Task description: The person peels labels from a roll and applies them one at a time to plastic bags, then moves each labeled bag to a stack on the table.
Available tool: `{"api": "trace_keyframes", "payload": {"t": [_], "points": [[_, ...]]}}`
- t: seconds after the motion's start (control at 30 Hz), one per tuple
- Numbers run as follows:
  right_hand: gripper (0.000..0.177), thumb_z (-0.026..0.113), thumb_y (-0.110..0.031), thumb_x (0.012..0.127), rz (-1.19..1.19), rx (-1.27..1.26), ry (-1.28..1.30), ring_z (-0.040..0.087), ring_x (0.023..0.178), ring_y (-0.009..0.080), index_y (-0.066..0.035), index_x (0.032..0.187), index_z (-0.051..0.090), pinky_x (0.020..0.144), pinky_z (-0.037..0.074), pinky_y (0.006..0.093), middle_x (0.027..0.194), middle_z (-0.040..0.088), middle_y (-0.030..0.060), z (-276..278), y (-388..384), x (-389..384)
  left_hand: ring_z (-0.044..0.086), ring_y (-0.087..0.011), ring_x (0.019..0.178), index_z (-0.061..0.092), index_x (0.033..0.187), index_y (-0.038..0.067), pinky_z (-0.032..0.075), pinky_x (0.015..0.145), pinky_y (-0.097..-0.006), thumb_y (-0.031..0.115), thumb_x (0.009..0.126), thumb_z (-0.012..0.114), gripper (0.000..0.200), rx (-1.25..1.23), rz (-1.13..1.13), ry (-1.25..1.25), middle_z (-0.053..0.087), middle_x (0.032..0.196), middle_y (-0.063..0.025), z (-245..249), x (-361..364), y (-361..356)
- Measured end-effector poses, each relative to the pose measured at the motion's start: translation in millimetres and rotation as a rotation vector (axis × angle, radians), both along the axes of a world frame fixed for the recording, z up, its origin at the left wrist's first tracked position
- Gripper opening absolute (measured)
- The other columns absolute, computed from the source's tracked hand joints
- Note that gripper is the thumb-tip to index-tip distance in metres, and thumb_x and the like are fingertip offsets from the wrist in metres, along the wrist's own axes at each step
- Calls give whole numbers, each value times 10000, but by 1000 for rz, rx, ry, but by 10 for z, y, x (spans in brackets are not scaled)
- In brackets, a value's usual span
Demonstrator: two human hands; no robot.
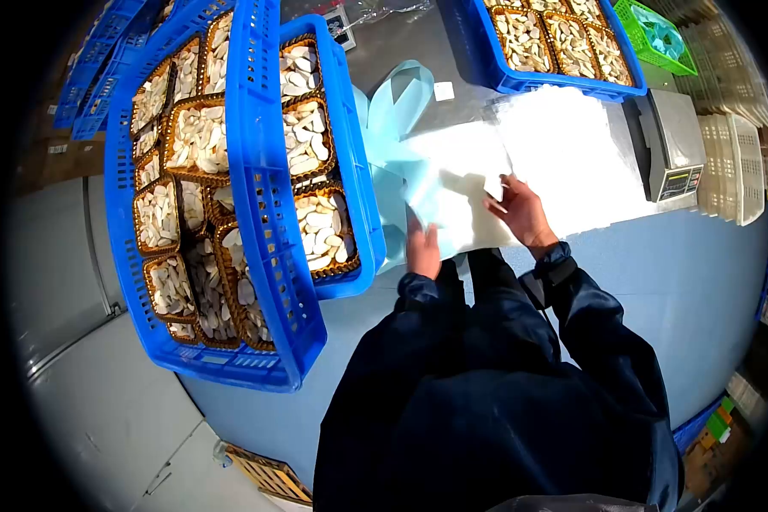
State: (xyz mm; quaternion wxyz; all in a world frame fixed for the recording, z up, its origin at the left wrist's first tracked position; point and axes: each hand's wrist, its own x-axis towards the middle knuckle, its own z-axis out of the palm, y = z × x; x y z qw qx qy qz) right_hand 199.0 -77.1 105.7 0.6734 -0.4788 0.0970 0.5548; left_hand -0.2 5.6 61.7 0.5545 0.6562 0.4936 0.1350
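Note:
My left hand (422, 250) rests at the near edge of a light blue bag (386, 154) with loop handles, its visible fingers slightly apart. Over the white sheets, my right hand (525, 213) pinches a small white label (493, 187) between thumb and fingers, casting a shadow below. The bag lies partly over the left part of a stack of thin white sheets (563, 162). Another small white square (444, 90) lies on the table beyond the bag.
Blue crates (264, 196) at left hold brown baskets of pale sliced pieces (198, 136); another blue crate (563, 85) stands at back right. A digital scale (674, 141), a green basket (657, 38) and stacked cream baskets (732, 166) are at right. A wooden pallet (269, 475) lies lower left.

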Motion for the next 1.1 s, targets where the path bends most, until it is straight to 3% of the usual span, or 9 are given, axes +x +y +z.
{"api": "trace_keyframes", "payload": {"t": [0.03, 0.07, 0.1, 0.17, 0.3, 0.4, 0.5, 0.6, 1.1], "points": [[437, 482, -352, 872, 71, -55, -47, 490, 1044, 213, -6, 1139, 483, 940, 370, 373, 1108, 521, 90, -82, 18, -20, 513, -411, 948, 523, 1088, -28, 391, 833, -436, 197, 874, 471, 315, 29, 174, -21, 560, 1036, -238, -188, -154, 63], [448, 483, -355, 867, 84, -82, -67, 493, 1036, 212, -8, 1151, 479, 941, 368, 373, 1105, 521, 89, -188, 31, -33, 566, -318, 859, 566, 1010, -26, 416, 766, -382, 164, 873, 476, 251, 200, 334, -14, 600, 936, -190, -693, -413, 120], [460, 484, -358, 862, 95, -111, -89, 495, 1028, 211, -10, 1162, 476, 941, 367, 374, 1103, 521, 88, -259, 40, -33, 575, -303, 856, 576, 1032, 0, 421, 783, -394, 150, 880, 463, 241, 798, 157, 359, 601, 942, -197, -1108, -811, 165], [456, 484, -359, 859, 120, -113, -109, 495, 1031, 208, -15, 1159, 482, 937, 369, 369, 1099, 525, 88, -290, 59, -13, 570, -299, 956, 509, 1137, -32, 416, 869, -378, 166, 884, 432, 330, 252, 170, 317, 585, 1052, -202, -325, -1033, 221], [441, 482, -367, 853, 212, -117, -203, 498, 1031, 201, -32, 1139, 508, 928, 376, 362, 1088, 536, 83, -296, 89, -22, 562, -303, 984, 490, 1151, -50, 412, 888, -373, 172, 883, 423, 354, -367, 471, -185, 574, 1083, -199, -89, -1200, 193], [341, 512, -317, 855, 209, -133, -219, 530, 950, 160, -57, 1073, 547, 889, 396, 326, 1009, 569, 58, -231, 107, -19, 556, -305, 1005, 476, 1161, -64, 408, 902, -370, 176, 883, 417, 372, -637, 479, -466, 566, 1105, -197, 7, -963, 242], [129, 595, -122, 825, 195, -206, -424, 549, 733, 87, -58, 936, 578, 693, 438, 231, 807, 595, 4, -102, 191, -114, 550, -307, 1026, 462, 1172, -77, 405, 916, -366, 181, 882, 411, 391, -753, 430, -599, 558, 1128, -195, 6, -695, 274], [142, 616, -45, 790, 221, -163, -734, 529, 634, 72, 5, 916, 574, 581, 425, 199, 737, 603, 26, -392, 349, -206, 543, -310, 1047, 448, 1182, -91, 402, 931, -362, 185, 882, 405, 410, -810, 377, -633, 551, 1150, -193, -27, -403, 280], [148, 623, -60, 771, 285, -365, -1108, 570, 655, 109, -24, 912, 596, 613, 454, 239, 758, 617, 46, -577, 555, -379, 568, -294, 1017, 470, 1125, -149, 443, 895, -356, 153, 885, 420, 389, -772, 410, -526, 567, 1109, -208, -124, -216, 245]]}}
